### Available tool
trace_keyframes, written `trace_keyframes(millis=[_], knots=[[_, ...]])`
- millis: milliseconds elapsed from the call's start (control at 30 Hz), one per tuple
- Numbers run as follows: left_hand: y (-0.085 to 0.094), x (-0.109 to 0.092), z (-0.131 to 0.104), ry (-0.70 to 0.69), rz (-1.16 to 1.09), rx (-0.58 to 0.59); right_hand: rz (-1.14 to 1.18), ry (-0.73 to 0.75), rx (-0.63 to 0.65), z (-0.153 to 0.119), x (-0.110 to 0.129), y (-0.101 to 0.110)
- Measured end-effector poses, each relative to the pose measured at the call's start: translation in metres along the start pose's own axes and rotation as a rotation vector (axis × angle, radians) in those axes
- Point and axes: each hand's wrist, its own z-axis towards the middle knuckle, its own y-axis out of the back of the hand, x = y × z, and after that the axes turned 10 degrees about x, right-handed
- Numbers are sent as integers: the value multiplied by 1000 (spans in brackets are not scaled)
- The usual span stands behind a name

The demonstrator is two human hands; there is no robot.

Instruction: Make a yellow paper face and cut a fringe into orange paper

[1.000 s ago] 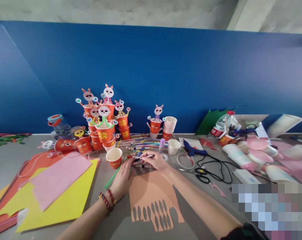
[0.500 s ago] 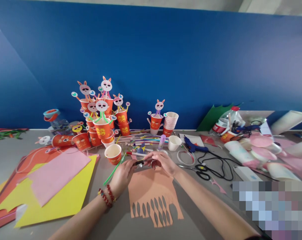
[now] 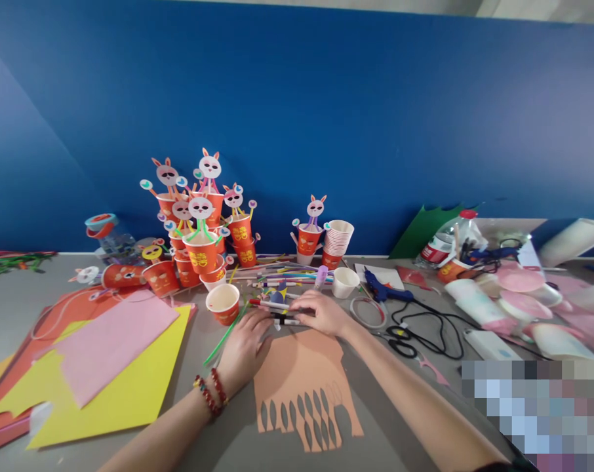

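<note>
While the left hand [image 3: 248, 335] now lies loosely open, the black marker [image 3: 280, 318], held up a moment ago, rests between the worktop's [image 3: 228, 429] back edge and the peach sheet [image 3: 301, 364]; the right hand [image 3: 322, 316] curls over, grip unclear: pen work looks paused.

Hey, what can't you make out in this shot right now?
All in the head view:
- Beneath the left hand and right hand: covered by their backs.
- Bottle label: small print, too small.
- Dark right sleeve: cut off by bottom edge.
- Pixelated patch, lower right: contents blurred.
</note>
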Motion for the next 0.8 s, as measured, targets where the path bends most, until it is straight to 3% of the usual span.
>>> trace_keyframes(millis=[300, 433, 633, 700, 800], knots=[[2, -3, -1, -19, -7, 48, -264, -260, 13, 34, 29, -12], [6, -7, -1, -16, 7, 15, -288, -301, 7, 35, 34, -6], [20, -14, -1, 24, 76, -109, -177, -242, 16, -10, 48, 22], [22, -15, 0, 19, 56, -90, 41, -130, 6, -31, 56, 27], [20, -20, -1, -5, 6, -27, 372, -102, -73, -53, 67, 20]])
